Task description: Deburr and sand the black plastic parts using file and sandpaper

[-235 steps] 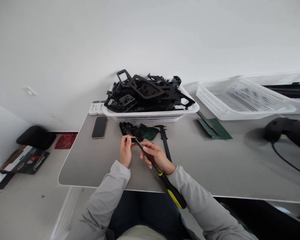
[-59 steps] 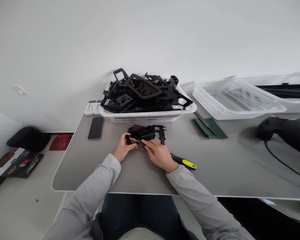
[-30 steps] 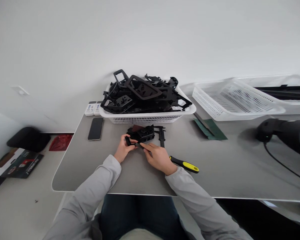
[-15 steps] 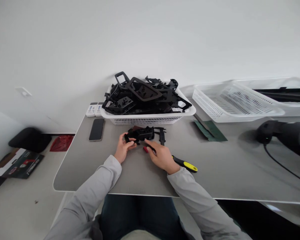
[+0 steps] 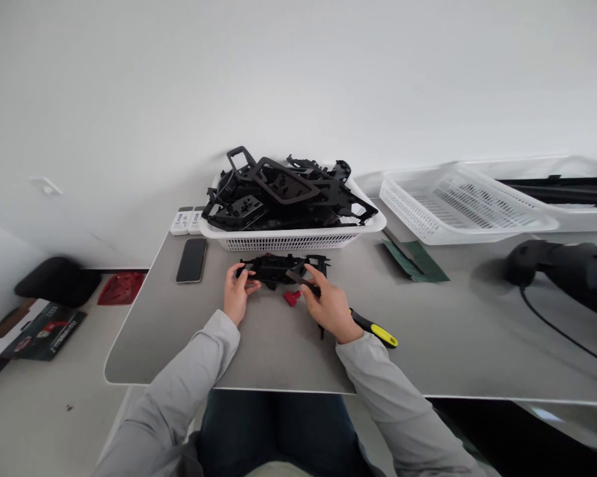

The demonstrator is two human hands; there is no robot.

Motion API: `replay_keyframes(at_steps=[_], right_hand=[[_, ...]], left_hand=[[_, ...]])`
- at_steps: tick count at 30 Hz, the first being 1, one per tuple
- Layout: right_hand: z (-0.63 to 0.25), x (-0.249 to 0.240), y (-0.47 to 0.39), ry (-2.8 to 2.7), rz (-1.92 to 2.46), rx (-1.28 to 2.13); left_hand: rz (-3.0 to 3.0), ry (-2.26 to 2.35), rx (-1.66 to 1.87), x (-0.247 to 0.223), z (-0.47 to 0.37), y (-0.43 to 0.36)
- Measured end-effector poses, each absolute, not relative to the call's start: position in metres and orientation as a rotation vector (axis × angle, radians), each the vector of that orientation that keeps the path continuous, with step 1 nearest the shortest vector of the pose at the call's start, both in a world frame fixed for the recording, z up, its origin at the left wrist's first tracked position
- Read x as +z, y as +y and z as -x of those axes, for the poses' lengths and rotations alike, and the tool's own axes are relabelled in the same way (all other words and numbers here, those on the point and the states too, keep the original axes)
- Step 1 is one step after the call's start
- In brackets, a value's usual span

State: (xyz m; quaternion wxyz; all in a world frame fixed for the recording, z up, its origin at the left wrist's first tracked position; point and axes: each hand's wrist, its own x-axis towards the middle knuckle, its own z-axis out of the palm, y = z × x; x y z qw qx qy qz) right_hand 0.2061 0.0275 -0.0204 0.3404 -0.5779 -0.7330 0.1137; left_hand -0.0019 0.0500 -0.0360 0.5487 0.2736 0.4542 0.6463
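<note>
My left hand point(image 5: 236, 295) grips the left end of a black plastic part point(image 5: 273, 269) on the grey table. In my right hand point(image 5: 330, 308) is a thin dark tool with a flat blade point(image 5: 297, 279), its tip over the right portion of the part; my right fingers also reach the part's edge. A small red object point(image 5: 292, 298) lies just below the part, between my hands. Black calipers point(image 5: 319, 260) lie partly hidden behind my right hand. Beside my right wrist is a black and yellow handle point(image 5: 378, 330).
Behind the part stands a white basket point(image 5: 293, 240) heaped with black frames. A phone point(image 5: 191, 260) and white boxes point(image 5: 181, 221) are at left. Rightward are green sheets point(image 5: 420, 262), more white baskets point(image 5: 467, 205) and a black device with a cable point(image 5: 556, 265).
The black part has turned to lie more lengthwise. My right hand has shifted slightly right and the dark blade now shows over the part. More of the red object is visible.
</note>
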Motion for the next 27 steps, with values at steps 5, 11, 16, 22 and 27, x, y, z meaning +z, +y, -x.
replay_keyframes(at_steps=[5,11,16,22,27], right_hand=[[-0.206,-0.018,0.024,-2.016,1.326,0.438],[-0.201,-0.013,0.018,-2.198,1.180,0.570],[-0.204,-0.011,0.020,-2.087,1.188,0.603],[-0.204,-0.015,0.022,-2.082,1.193,0.613],[-0.202,-0.013,0.018,-2.104,1.186,0.611]], left_hand=[[-0.586,1.056,1.540,-0.037,0.007,0.054],[-0.483,1.007,1.562,-0.037,0.010,0.057],[-0.380,0.986,1.556,-0.032,0.014,0.058],[-0.253,0.973,1.562,-0.028,0.014,0.059],[-0.161,0.901,1.482,-0.025,0.010,0.056]])
